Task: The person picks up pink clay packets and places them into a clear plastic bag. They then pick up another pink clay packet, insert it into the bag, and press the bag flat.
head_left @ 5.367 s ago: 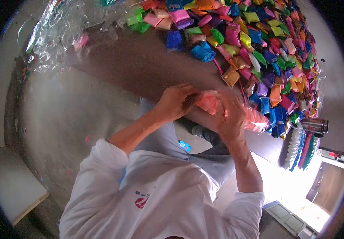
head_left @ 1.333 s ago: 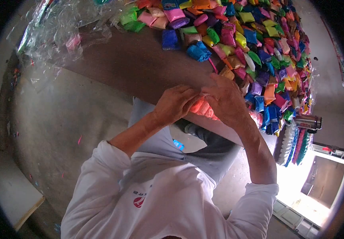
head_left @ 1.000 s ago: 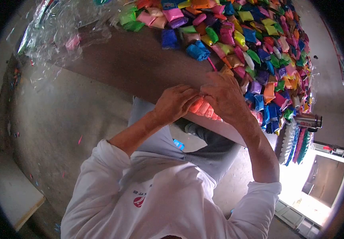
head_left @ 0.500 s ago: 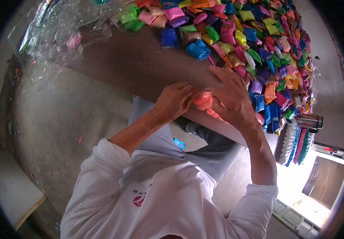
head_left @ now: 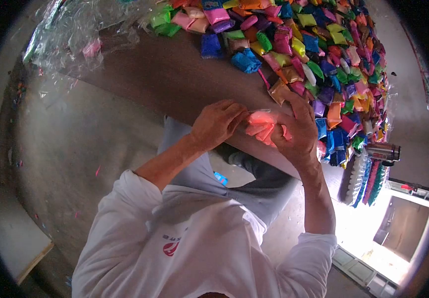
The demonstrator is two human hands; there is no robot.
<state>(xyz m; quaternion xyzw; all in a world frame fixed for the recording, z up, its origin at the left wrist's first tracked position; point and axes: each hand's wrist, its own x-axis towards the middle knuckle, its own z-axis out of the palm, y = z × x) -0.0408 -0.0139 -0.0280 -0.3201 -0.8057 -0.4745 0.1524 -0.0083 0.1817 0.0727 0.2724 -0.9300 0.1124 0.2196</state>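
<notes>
A soft coral-pink packet (head_left: 261, 127) in clear film sits between my two hands, over the near edge of the brown table. My left hand (head_left: 219, 122) is closed, thumb and fingers pinching the film at the packet's left end. My right hand (head_left: 299, 130) curls around the right end, its thumb pressed against the coral material, part of which shows beside the thumb. The raised fingers of that hand overlap a shiny brown-gold packet (head_left: 277, 92) at the border of the pile. Just left of it lies a crumpled blue packet (head_left: 246, 61).
A large pile of small colourful packets (head_left: 318, 54) covers the table's far right. Crumpled clear plastic (head_left: 83, 37) lies at the far left. A metal cup (head_left: 384, 151) stands by the right edge, above ribbed coloured strips (head_left: 365, 179). The brown table (head_left: 165, 74) ends above my legs.
My right hand has shifted down and its fingers have bent, uncovering the brown-gold packet. The coral packet looks wider and more spread between my hands. My left hand has barely moved.
</notes>
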